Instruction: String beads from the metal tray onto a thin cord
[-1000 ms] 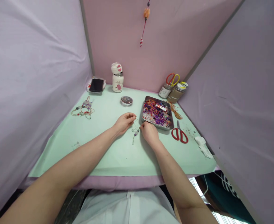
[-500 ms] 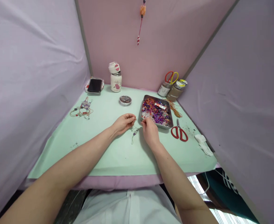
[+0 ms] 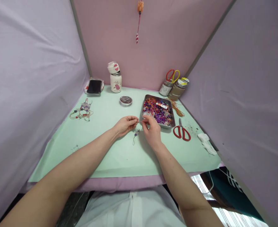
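Reaching forward with converging forearms (image 3: pixel 88 152) over a pale green surface (image 3: pixel 127 167), pinching a beaded strand (image 3: pixel 136 134) lying between the hands by its thin end with the fingers of the left hand (image 3: pixel 126 126), and curling those of the right hand (image 3: pixel 152 132) just beside, too small to tell if gripping.

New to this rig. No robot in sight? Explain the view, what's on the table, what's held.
Right, no robot: a person works with two bare hands. Every picture comes from one head-worn camera looking forward and down, so the arms enter from the bottom.

On the pale green table surface are a metal tray of mixed beads, red-handled scissors to its right, a round container, a white bottle and, at left, a beaded cord bundle.

The left hand and right hand meet near the tray, above a small beaded strand. They seem to pinch something thin, but it's too fine to be sure.
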Demonstrator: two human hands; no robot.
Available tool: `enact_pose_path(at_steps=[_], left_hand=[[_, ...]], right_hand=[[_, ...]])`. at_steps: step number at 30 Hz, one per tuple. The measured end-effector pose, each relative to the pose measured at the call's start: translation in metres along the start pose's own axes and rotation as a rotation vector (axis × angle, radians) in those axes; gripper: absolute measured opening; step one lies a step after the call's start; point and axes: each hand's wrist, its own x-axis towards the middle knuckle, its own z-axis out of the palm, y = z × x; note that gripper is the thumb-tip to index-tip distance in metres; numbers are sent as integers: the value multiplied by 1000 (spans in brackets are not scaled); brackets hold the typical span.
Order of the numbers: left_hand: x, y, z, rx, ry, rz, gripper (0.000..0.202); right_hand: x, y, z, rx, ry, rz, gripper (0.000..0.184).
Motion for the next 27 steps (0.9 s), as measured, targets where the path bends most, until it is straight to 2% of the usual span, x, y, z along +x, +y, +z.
enact_pose_path(at_steps=[27], left_hand=[[-1,-1,1,35,-23,-9,25]], right_hand=[[-1,-2,5,-13,-15,4,25]])
